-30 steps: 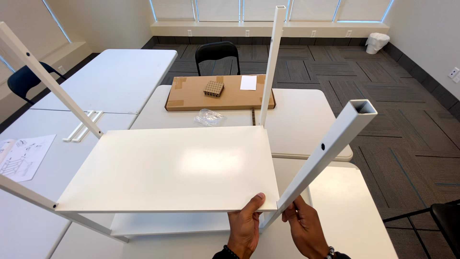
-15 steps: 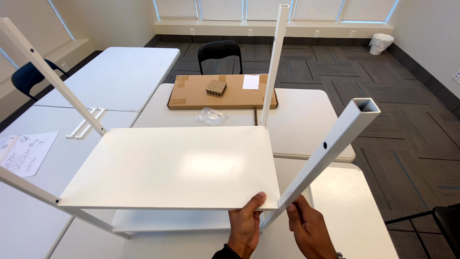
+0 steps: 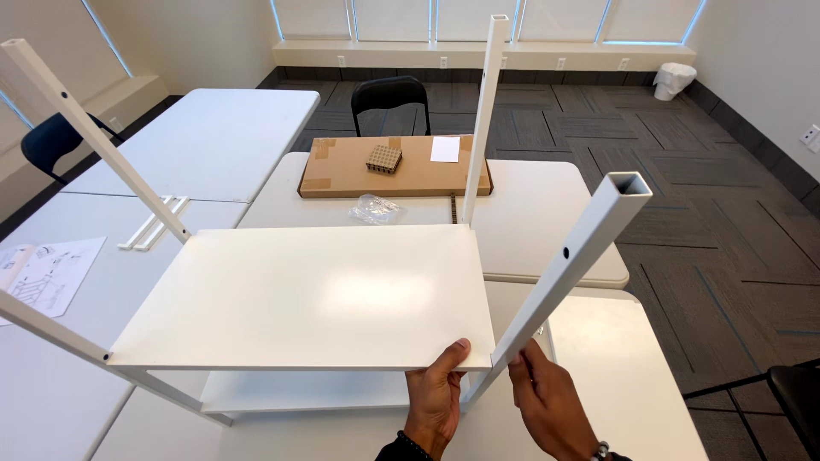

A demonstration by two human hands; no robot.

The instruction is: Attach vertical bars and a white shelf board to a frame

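**Both hands at the near corner of a white shelf unit**

Left hand grips the near edge of the white shelf panel: thumb on top, fingers curled under. Right hand sits at the base of the near-right square post, fingers loosely closed round it just below the panel corner. The grip looks light, though the view cuts off at the wrist, so hard to tell how firm. The unit rests on a white table, tipped so its four posts splay outward and up (far post near upright, left post leaning away). A lower shelf shows under the panel.

Behind: flat cardboard box, clear plastic bag, instruction sheet at left, black chair.

Risk: only one corner is held. If the post joint is loose, the post could swing or the panel drop off it; a slip of the left hand would likely let the frame twist or slide on the smooth table.
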